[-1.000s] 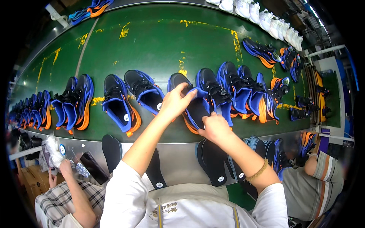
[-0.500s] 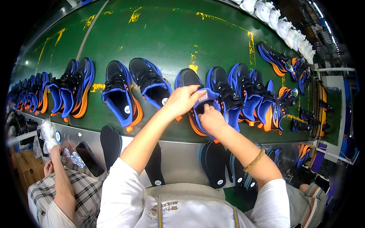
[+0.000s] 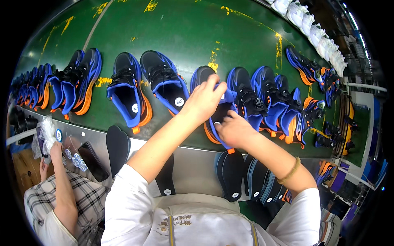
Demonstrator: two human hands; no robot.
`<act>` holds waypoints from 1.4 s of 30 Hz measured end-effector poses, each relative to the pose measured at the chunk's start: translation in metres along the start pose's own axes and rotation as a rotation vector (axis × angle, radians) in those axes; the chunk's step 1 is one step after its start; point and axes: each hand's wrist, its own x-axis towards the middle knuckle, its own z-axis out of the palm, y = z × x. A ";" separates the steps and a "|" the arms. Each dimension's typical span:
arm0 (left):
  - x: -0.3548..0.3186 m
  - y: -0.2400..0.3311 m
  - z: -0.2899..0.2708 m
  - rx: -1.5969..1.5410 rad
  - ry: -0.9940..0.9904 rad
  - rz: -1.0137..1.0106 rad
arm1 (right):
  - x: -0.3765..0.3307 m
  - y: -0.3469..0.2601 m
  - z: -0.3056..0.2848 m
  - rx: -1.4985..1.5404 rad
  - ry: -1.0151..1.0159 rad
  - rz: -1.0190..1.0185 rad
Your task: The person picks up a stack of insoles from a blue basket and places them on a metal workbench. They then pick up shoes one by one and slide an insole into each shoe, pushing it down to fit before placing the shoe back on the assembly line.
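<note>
A black, blue and orange sneaker (image 3: 200, 75) stands on the green work surface with its toe pointing away from me. My left hand (image 3: 207, 99) lies over its tongue and laces, fingers curled and closed on the upper. At the shoe's opening, my right hand (image 3: 234, 129) has its fingers bent round the collar on the heel side. A bit of a white round mark shows inside, beside the right fingers. To the left stand two matching sneakers, one upright (image 3: 125, 88) and one tilted slightly (image 3: 162, 78), each with a white round mark inside.
More matching sneakers (image 3: 88, 82) line the left, with others (image 3: 264, 92) close on the right. Black insoles (image 3: 228, 174) lie on the metal ledge (image 3: 193, 164), near a phone (image 3: 93, 162). At left, a co-worker's hand (image 3: 56, 152) holds white material. White shoes (image 3: 316, 35) stand far right.
My left hand has moved from holding the tongue back to lying over the laces with its fingers curled. My right hand has come slightly out of the opening toward the collar. The view has shifted slightly.
</note>
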 end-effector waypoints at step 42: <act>0.027 0.101 0.049 0.411 -0.392 0.065 | -0.304 -0.019 0.098 1.464 1.345 0.949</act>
